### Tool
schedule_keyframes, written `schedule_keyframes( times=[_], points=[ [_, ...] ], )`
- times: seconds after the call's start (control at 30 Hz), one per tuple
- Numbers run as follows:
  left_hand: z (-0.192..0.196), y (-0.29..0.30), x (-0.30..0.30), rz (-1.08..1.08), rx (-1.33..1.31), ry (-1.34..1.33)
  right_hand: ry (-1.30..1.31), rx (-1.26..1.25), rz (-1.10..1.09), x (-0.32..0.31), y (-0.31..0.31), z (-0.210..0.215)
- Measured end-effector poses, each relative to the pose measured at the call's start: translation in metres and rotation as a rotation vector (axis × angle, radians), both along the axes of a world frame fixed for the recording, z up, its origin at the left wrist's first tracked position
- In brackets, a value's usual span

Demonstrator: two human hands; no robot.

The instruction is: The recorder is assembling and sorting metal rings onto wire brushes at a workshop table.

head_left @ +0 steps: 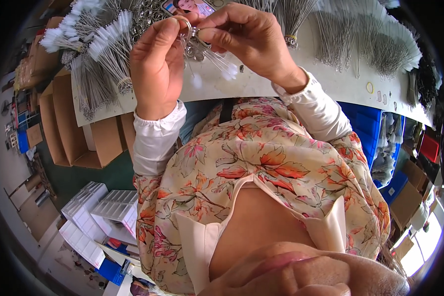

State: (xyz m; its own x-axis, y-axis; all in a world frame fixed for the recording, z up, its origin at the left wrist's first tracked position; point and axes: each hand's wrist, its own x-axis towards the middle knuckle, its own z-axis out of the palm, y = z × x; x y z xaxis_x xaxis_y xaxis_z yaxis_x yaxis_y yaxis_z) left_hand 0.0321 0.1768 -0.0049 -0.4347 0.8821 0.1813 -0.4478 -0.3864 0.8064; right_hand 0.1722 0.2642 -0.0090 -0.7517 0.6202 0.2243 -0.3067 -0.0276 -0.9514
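My left hand (158, 69) is raised over the table's near edge, thumb and fingers pinching a shiny metal ring (189, 28). From the other side, my right hand (251, 44) pinches at the same ring with thumb and forefinger; its fingertips partly hide what they grip there. Several thin wire brushes with white bristle tips (227, 70) hang and fan out below the two hands. Just behind my fingers lies a pile of metal rings (146, 20). A screen or card with a picture (202, 7) stands beyond my fingertips, partly covered by them.
Bundles of white-tipped wire brushes (111, 47) lie on the left of the pale table (261, 86). More bundles (365, 39) spread along its right side. Open cardboard boxes (84, 133) stand below left, near white plastic trays (91, 212). A blue bin (362, 126) is at right.
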Motion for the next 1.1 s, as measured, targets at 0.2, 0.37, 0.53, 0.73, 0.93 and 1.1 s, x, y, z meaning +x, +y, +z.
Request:
schedule_keyframes(
  times=[0.2, 0.37, 0.53, 0.73, 0.93, 1.1],
  points=[
    [0.003, 0.003, 0.003, -0.122, -0.092, -0.218, 0.181, 0.334, -0.227, -0.012, -0.003, -0.007],
    [0.015, -0.002, 0.013, -0.056, -0.095, -0.2, 0.147, 0.327, -0.212, -0.001, -0.006, 0.021],
    [0.03, -0.012, 0.018, 0.056, 0.022, 0.025, -0.083, 0.539, -0.175, 0.004, -0.002, 0.063],
    [0.053, -0.071, -0.002, 0.132, -0.26, 0.807, -0.142, -0.245, 0.354, -0.025, -0.005, 0.053],
    [0.032, -0.205, -0.054, 0.492, -0.554, 1.205, 0.002, -0.466, 0.716, -0.074, -0.061, 0.038],
    [-0.075, -0.342, -0.083, 1.122, -0.762, 0.761, -0.14, -0.44, 0.863, -0.082, -0.057, 0.009]
  ],
)
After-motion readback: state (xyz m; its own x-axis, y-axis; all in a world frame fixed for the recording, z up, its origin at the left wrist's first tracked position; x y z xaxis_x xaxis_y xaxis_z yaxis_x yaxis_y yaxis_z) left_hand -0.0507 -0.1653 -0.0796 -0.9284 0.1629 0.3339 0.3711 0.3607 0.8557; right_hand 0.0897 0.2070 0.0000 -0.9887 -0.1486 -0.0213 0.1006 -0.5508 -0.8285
